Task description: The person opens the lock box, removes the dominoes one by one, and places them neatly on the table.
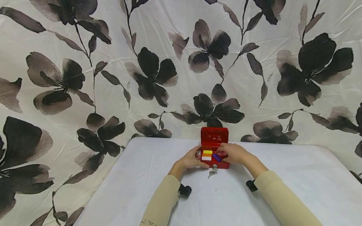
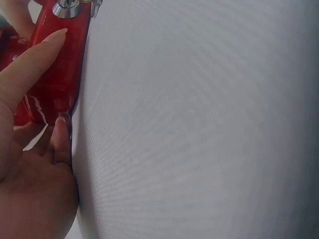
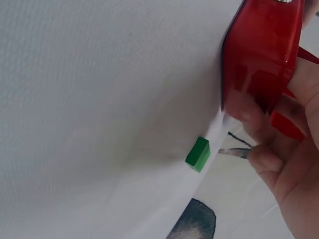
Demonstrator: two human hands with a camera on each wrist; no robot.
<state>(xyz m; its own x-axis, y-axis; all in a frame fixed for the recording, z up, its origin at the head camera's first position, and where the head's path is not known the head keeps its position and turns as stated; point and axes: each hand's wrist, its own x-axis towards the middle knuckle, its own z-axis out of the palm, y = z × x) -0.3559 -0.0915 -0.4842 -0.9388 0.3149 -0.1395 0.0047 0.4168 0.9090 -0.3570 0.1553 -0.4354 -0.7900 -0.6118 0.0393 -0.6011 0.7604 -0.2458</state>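
A small red cash box (image 1: 214, 165) stands with its lid (image 1: 214, 135) up near the table's back edge. My left hand (image 1: 190, 158) grips its left end, thumb along the front face and fingers at the side wall. Inside, a yellow block (image 1: 207, 152), an orange block (image 1: 207, 154) and a white block (image 1: 206, 158) lie together on the left. My right hand (image 1: 235, 153) reaches over the right end, its fingertips at a tilted purple block (image 1: 216, 157). Beside those fingers in the right wrist view shows a bright red piece (image 3: 286, 126), mostly hidden.
Keys (image 1: 211, 173) hang at the lock (image 1: 215, 166) on the box's front. A green block (image 3: 199, 154) lies on the white table to the right of the box, hidden from the head view. Behind the table hangs a floral cloth (image 1: 175, 78).
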